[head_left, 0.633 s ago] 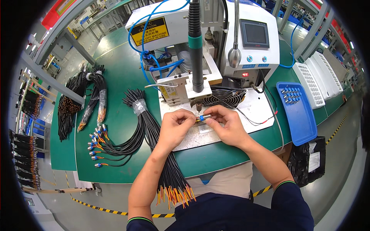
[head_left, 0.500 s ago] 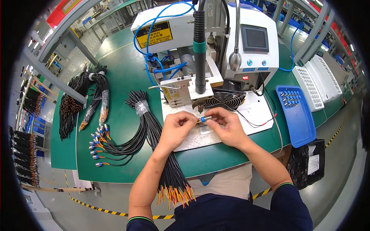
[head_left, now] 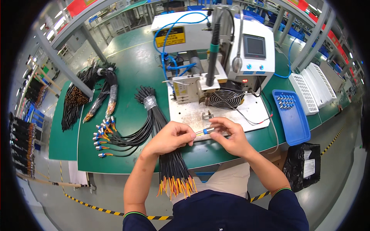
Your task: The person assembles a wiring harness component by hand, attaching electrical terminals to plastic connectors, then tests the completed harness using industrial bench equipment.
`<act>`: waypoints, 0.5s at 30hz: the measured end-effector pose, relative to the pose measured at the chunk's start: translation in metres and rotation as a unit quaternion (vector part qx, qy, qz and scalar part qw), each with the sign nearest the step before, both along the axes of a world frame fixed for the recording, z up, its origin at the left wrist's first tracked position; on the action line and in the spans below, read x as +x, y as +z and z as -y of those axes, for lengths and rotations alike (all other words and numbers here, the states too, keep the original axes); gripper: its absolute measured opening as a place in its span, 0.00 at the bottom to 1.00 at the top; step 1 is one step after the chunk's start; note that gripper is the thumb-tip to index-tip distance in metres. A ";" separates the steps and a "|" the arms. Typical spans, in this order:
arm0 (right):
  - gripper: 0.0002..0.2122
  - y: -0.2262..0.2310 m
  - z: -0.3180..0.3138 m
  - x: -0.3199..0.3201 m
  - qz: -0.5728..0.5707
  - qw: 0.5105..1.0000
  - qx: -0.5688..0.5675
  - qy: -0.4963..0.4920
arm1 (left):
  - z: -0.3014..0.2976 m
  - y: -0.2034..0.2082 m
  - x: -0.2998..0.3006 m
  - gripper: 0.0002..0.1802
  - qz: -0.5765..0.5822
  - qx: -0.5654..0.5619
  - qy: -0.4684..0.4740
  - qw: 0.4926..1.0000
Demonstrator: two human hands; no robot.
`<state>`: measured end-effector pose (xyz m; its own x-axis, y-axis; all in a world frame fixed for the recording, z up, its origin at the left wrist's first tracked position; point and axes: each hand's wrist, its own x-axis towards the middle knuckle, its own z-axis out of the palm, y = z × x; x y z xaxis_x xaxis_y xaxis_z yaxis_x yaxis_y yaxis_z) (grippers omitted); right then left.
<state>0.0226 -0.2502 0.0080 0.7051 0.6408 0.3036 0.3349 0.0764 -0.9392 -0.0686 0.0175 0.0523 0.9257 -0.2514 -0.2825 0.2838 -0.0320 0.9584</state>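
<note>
A small cylindrical metal connector with a blue ring (head_left: 207, 131) is held level in front of the machine. Its red and yellow wires run left into the pinched thumb and forefinger of my left hand (head_left: 172, 138). The fingers of my right hand (head_left: 232, 139) curl round the metal end; their exact contact is blurred. Under my left hand lies a thick bundle of black cables (head_left: 172, 163) with orange and yellow stripped ends. Left of it, several cables with connectors attached (head_left: 102, 142) fan out on the green table (head_left: 127, 163).
The white soldering machine (head_left: 252, 29) stands ahead, with a fan (head_left: 225, 99) and a small metal fixture (head_left: 208, 115) on its base plate. At right are a blue tray (head_left: 295, 125) of connectors and white racks (head_left: 304, 94). More cable bundles (head_left: 75, 106) lie far left.
Both hands have drawn the connector back toward me, away from the machine's tip and fixture. More wire shows between my hands. The whole view has shifted slightly.
</note>
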 end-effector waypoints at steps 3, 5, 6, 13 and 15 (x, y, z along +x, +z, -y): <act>0.18 0.006 0.006 -0.018 0.024 0.999 -0.044 0.001 | -0.047 0.019 -0.032 0.13 0.039 -0.007 0.064 0.997; 0.18 0.001 0.015 -0.026 0.050 0.996 -0.070 0.011 | -0.096 0.024 -0.060 0.13 0.078 -0.010 0.188 0.979; 0.18 -0.004 0.018 -0.030 0.080 0.992 -0.095 0.015 | -0.121 0.023 -0.072 0.13 0.117 0.023 0.275 0.954; 0.14 -0.019 0.023 -0.042 0.079 0.993 -0.093 -0.001 | -0.085 -0.011 -0.123 0.10 0.169 0.380 0.363 0.834; 0.14 -0.017 0.022 -0.043 0.086 0.992 -0.095 0.007 | -0.042 -0.017 -0.112 0.11 0.083 0.416 0.262 0.867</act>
